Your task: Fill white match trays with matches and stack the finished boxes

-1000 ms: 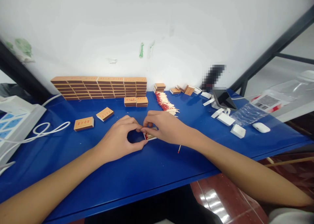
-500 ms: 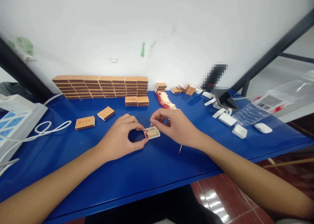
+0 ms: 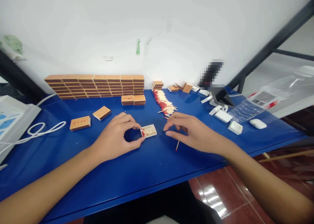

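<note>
Against a white wall (image 3: 98, 27), on a blue desk (image 3: 157, 171): at far left, one long bank of stacked matchboxes (image 3: 98, 86), with two low stacks (image 3: 139, 100) just off the near side of its right end. At far centre, one heap of loose matches (image 3: 165, 101), too jumbled to count. Nearer, on the left, two separate boxes (image 3: 80, 123), slightly apart.

Around mid-desk, one small white tray (image 3: 152, 135), pinched at its left end between thumb and fingers of the left hand (image 3: 120, 132); inside, several matches, exact number unclear, red heads to the left. To its right and apart from it, one right hand (image 3: 191, 130), thumb and forefinger narrowly parted. Showing just below that palm, one single match (image 3: 177, 146), red tip nearward. Farther right, one white rounded case (image 3: 258, 123).
</note>
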The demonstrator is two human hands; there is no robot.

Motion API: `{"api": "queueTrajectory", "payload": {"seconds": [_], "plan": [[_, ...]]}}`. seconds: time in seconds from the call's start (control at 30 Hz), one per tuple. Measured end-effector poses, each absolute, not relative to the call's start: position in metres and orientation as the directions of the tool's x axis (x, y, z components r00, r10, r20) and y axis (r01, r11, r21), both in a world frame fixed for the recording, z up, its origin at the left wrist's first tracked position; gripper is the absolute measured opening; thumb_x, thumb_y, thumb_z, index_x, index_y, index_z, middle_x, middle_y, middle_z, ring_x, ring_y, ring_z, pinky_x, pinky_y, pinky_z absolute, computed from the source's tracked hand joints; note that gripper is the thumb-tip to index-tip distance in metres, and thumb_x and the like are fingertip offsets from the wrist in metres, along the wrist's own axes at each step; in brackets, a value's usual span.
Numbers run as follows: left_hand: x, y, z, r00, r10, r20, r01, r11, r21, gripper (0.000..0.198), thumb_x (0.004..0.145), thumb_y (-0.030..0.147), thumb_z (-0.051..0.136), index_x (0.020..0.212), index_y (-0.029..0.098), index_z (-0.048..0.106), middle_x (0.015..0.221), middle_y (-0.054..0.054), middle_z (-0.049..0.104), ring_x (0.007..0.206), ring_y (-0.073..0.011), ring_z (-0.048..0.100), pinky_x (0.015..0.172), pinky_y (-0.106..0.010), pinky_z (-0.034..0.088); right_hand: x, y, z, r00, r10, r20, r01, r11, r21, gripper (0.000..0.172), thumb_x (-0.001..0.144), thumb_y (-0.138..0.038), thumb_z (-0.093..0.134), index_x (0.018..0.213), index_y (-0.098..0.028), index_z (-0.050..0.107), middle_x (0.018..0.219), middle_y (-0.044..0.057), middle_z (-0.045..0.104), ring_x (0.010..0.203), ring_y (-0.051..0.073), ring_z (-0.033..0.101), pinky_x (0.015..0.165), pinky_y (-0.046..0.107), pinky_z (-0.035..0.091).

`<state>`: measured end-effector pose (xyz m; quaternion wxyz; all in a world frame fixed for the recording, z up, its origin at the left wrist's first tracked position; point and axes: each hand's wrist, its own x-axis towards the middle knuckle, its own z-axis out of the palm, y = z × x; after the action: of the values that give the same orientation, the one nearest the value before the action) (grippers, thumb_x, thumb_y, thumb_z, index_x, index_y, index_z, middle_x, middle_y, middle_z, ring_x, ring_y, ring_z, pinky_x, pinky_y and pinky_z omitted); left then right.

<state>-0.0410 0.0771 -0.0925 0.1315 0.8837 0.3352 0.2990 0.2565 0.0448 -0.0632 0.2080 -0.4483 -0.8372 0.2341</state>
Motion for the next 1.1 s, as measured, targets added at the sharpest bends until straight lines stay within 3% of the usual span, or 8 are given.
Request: {"api": "queueTrajectory", "payload": {"seconds": [0.1,0.2,0.37,0.47,0.53,0.67,0.93,1.1], "plan": [[-0.041,0.076,-0.092,0.603,0.667,0.437,0.511,-0.744,0.431,0.021,0.09,0.036,0.076,0.103,0.02,0.075,0.099,-0.006,0.071,0.093,-0.0228,0.063,0.086,-0.042,0.053,0.281,0.038,-0.057,-0.562,0.825,-0.054,0.672,0.418,-0.611,0.016,0.098,-0.04,0.072,0.107,-0.027,0.075,0.114,0.006,0.066,0.093,0.019,0.064,0.075,0.032,0.053],[-0.04,0.075,-0.091,0.612,0.662,0.433,0.506,-0.748,0.429,0.021,0.09,0.035,0.076,0.103,0.02,0.076,0.098,-0.006,0.071,0.093,-0.023,0.063,0.087,-0.042,0.054,0.292,0.032,-0.058,-0.558,0.822,-0.115,0.682,0.375,-0.628,0.018,0.102,-0.04,0.065,0.097,-0.025,0.075,0.11,0.006,0.066,0.095,0.021,0.065,0.08,0.034,0.054],[-0.039,0.075,-0.091,0.621,0.649,0.439,0.503,-0.76,0.412,0.019,0.09,0.034,0.076,0.104,0.021,0.076,0.098,-0.006,0.07,0.092,-0.0226,0.063,0.087,-0.041,0.054,0.271,0.032,-0.061,-0.497,0.866,0.047,0.676,0.421,-0.605,0.021,0.105,-0.038,0.06,0.094,-0.023,0.072,0.099,0.005,0.066,0.09,0.02,0.063,0.079,0.034,0.051],[-0.04,0.075,-0.092,0.632,0.633,0.447,0.497,-0.774,0.393,0.02,0.09,0.033,0.076,0.105,0.02,0.076,0.098,-0.006,0.07,0.092,-0.0227,0.063,0.086,-0.041,0.053,0.24,0.039,-0.068,-0.437,0.863,0.252,0.637,0.495,-0.591,0.012,0.104,-0.03,0.064,0.096,-0.022,0.07,0.095,0.004,0.067,0.088,0.019,0.061,0.081,0.032,0.049],[-0.04,0.075,-0.092,0.635,0.625,0.454,0.494,-0.78,0.383,0.02,0.089,0.033,0.076,0.105,0.019,0.075,0.098,-0.006,0.07,0.093,-0.0232,0.063,0.087,-0.041,0.054,0.22,0.045,-0.074,-0.491,0.823,0.286,0.625,0.561,-0.543,0.007,0.102,-0.022,0.066,0.096,-0.02,0.069,0.099,0.005,0.067,0.094,0.019,0.061,0.085,0.033,0.048],[-0.041,0.074,-0.09,0.634,0.633,0.443,0.507,-0.774,0.379,0.02,0.09,0.033,0.076,0.105,0.02,0.075,0.098,-0.006,0.07,0.095,-0.024,0.063,0.086,-0.042,0.054,0.209,0.053,-0.077,-0.52,0.8,0.299,0.621,0.595,-0.51,0.005,0.102,-0.021,0.067,0.097,-0.019,0.068,0.097,0.004,0.067,0.092,0.018,0.061,0.083,0.032,0.047],[-0.04,0.074,-0.091,0.643,0.632,0.432,0.505,-0.774,0.382,0.021,0.09,0.034,0.075,0.107,0.021,0.075,0.099,-0.006,0.07,0.094,-0.024,0.063,0.086,-0.041,0.053,0.229,0.047,-0.065,-0.357,0.912,0.202,0.714,0.405,-0.572,0.019,0.095,-0.038,0.074,0.087,-0.021,0.071,0.081,0.0,0.068,0.068,0.014,0.056,0.064,0.03,0.042],[-0.04,0.074,-0.091,0.645,0.631,0.431,0.51,-0.775,0.372,0.02,0.091,0.033,0.075,0.106,0.02,0.075,0.099,-0.006,0.07,0.095,-0.0238,0.062,0.085,-0.041,0.053,0.217,0.042,-0.067,-0.382,0.909,0.167,0.752,0.411,-0.516,0.013,0.097,-0.027,0.07,0.087,-0.02,0.071,0.081,0.001,0.069,0.071,0.015,0.059,0.067,0.03,0.042]]}}
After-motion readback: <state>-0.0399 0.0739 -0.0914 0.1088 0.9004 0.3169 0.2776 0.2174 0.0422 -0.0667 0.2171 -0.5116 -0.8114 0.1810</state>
